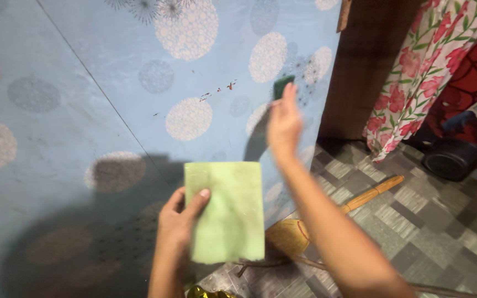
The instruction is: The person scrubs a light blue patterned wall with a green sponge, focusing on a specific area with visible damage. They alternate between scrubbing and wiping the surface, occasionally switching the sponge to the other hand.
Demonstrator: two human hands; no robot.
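Nearest the lens, the left hand has its grip closed on a pale green rectangular cloth, thumb across the front of its left edge and fingers behind, so the sheet hangs flat and upright before the wall. Higher and farther off, the right hand presses a small dark green scrub pad against the blue wallpaper, which is printed with pale dotted circles; only the pad's top shows above the fingertips, so the grip looks clenched on it, though that is hard to confirm. Small dark marks dot the wall left of the pad. A wooden-handled broom lies on the chequered floor. A floral curtain hangs at right.
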